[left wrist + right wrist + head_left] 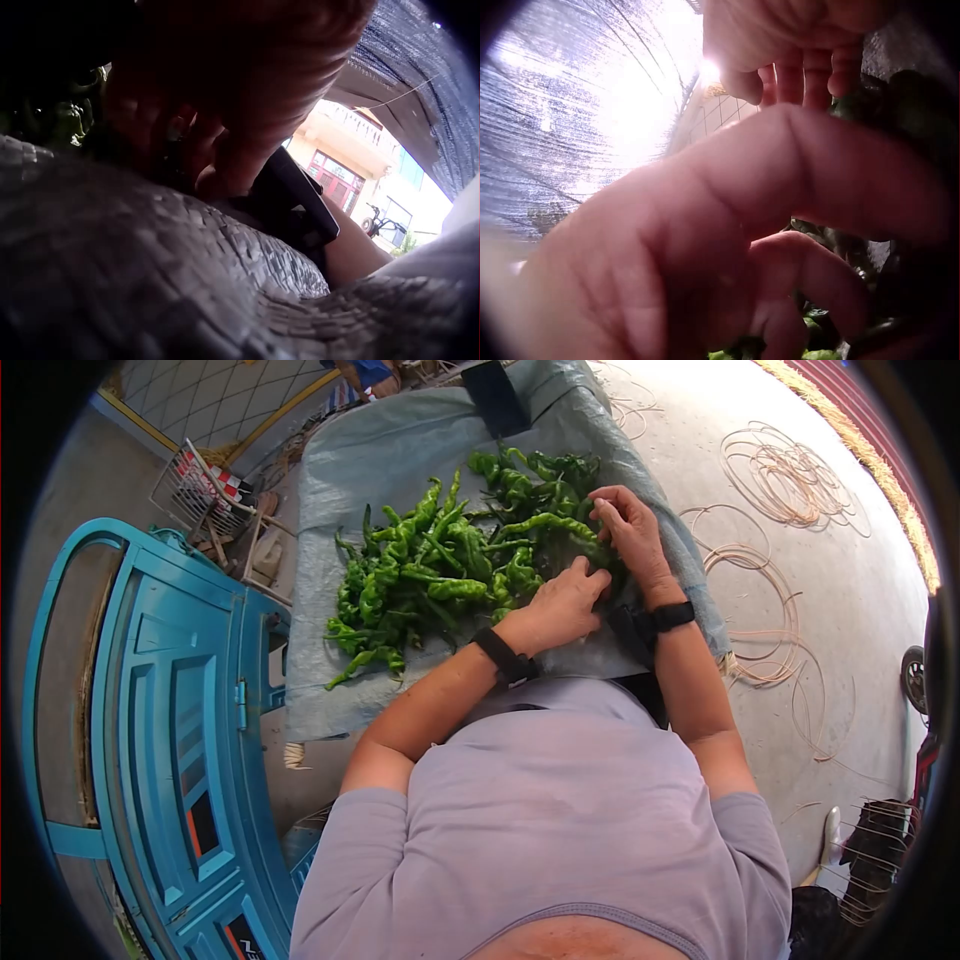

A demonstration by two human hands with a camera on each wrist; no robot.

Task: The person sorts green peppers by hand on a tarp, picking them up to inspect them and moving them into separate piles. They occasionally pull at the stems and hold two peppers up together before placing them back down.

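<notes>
Green peppers (pixel 385 575), long and wrinkled, lie heaped on a grey-green woven sheet (pixel 335 470). My left hand (pixel 558 610) is low over the near right side of the heap, its fingers hanging loosely down among peppers in the right wrist view. Just beyond it, my right hand (pixel 635 540) reaches down at the heap's right edge, thumb and fingers bent close together over darker peppers (pixel 545 475). In the right wrist view the right hand's fingers (pixel 727 180) curve down into the peppers; I cannot tell if they pinch one. Both wrists wear black bands.
A flat dark object (pixel 497 398) lies at the sheet's far edge. To the left stands a blue vehicle door (pixel 185 690), with a wire basket (pixel 200 490) behind it. Loose coils of thin cane or wire (pixel 790 480) lie on the concrete floor at right.
</notes>
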